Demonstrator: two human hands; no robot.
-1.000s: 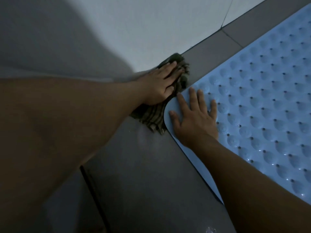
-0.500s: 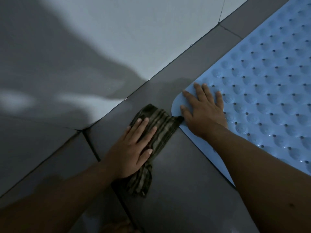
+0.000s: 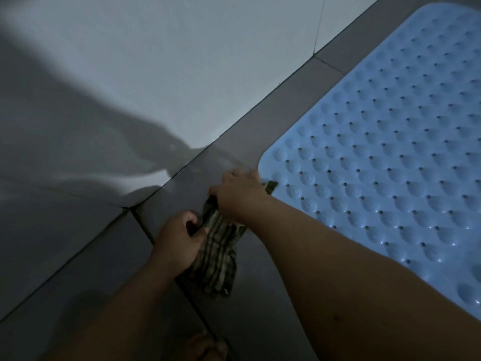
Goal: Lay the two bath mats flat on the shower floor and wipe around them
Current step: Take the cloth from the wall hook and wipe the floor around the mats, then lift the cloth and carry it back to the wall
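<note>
- Pale blue rubbery bath mat [image 3: 385, 157], dimpled and dotted with small holes, lay flat on the grey floor tiles [image 3: 263, 303]; its rounded near corner sat close to the wall [image 3: 182, 61], a strip of bare tile between them. Only one mat showed; second not in view.
- Striped dark green cloth [image 3: 217, 259] was bunched on the tile just beside that corner, one tip lapping onto the mat edge.
- Cloth's long axis ran from the mat corner back toward the person, roughly along the mat's near edge.
- Right hand [image 3: 238, 194] was clamped on the cloth's far end, knuckles touching the mat corner; the nearer hand to the mat.
- Left hand [image 3: 179, 238] was closed on the cloth's middle, further from the mat, by a grout line.
- Judgement: both hands seemed to be regathering the cloth mid-wipe; mat laying looked done for this mat.
- Next stroke probably turns on the mat lying to the right of the hands: the unwiped strip runs along the wall away from the person.
- Toes [image 3: 208, 346] showed at the bottom edge.
</note>
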